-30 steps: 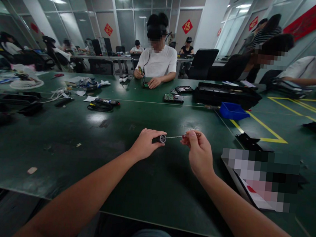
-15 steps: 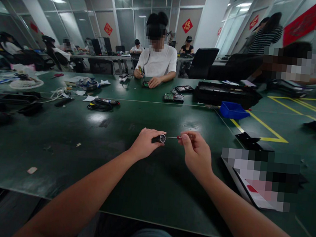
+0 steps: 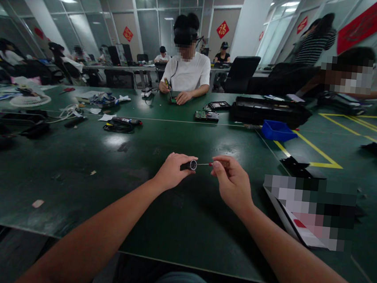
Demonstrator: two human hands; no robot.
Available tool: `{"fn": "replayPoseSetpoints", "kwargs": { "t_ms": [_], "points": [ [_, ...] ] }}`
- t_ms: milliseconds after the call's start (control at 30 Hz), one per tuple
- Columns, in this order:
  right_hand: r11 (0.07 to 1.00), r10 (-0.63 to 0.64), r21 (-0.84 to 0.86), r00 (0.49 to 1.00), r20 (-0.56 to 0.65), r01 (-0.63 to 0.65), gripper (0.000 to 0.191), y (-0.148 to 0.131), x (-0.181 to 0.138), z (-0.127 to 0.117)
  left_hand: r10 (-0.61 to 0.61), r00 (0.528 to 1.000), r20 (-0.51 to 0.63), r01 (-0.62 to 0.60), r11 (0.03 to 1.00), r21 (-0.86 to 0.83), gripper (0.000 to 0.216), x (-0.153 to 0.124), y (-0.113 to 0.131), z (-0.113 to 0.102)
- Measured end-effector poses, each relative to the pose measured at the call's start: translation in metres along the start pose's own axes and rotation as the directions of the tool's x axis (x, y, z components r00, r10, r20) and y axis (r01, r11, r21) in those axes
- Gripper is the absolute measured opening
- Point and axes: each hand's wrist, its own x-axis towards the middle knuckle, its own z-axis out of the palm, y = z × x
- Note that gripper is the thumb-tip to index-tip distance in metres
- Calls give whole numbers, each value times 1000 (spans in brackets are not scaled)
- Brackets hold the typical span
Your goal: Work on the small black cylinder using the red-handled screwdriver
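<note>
My left hand (image 3: 171, 172) is closed around a short black cylinder that looks like a flashlight (image 3: 191, 164). Its round end, rimmed in silver, faces right. Pinched in the fingers of my right hand (image 3: 233, 181) is a screwdriver (image 3: 204, 164) with a thin metal shaft and a red part by the fingertips; its handle is mostly hidden by the hand. The shaft points left and its tip meets the silver-rimmed end, though I cannot tell how deep it sits. Both hands are held over the green table (image 3: 167, 228).
Across the table a person (image 3: 184, 76) works on a small board. A blue bin (image 3: 279, 131) and a long black housing (image 3: 269, 113) lie at the far right. A white-edged box (image 3: 284, 213) is beside my right forearm. Coiled cable (image 3: 119, 126) lies left.
My right hand has shifted very slightly left towards the flashlight. My left hand keeps its grip, and the view has moved a little.
</note>
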Motion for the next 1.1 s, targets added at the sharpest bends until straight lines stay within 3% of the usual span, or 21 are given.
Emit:
{"fn": "replayPoseSetpoints", "kwargs": {
  "t_ms": [133,333,467,700,900,1100],
  "points": [
    [999,3,42,997,74,-6,25,0,-2,1,8,1000,1,-8,1000,-15,39,0,0,1],
    [998,53,-22,998,-42,-54,31,0,-2,1,27,1000,11,-27,999,-18,39,1,1,2],
    [996,80,33,997,-14,-80,22,2,-1,0,17,1000,-10,-17,1000,-21,40,0,1,-1],
    [995,94,-12,995,-27,-95,28,3,0,2,13,1000,16,-12,1000,-13,38,0,1,0],
    [962,158,237,983,-91,-132,21,8,2,6,15,1000,2,-15,1000,-26,38,0,3,-1],
    [864,319,436,944,-90,-250,32,22,10,10,88,996,24,-89,996,23,36,1,1,-2]
  ]
}}
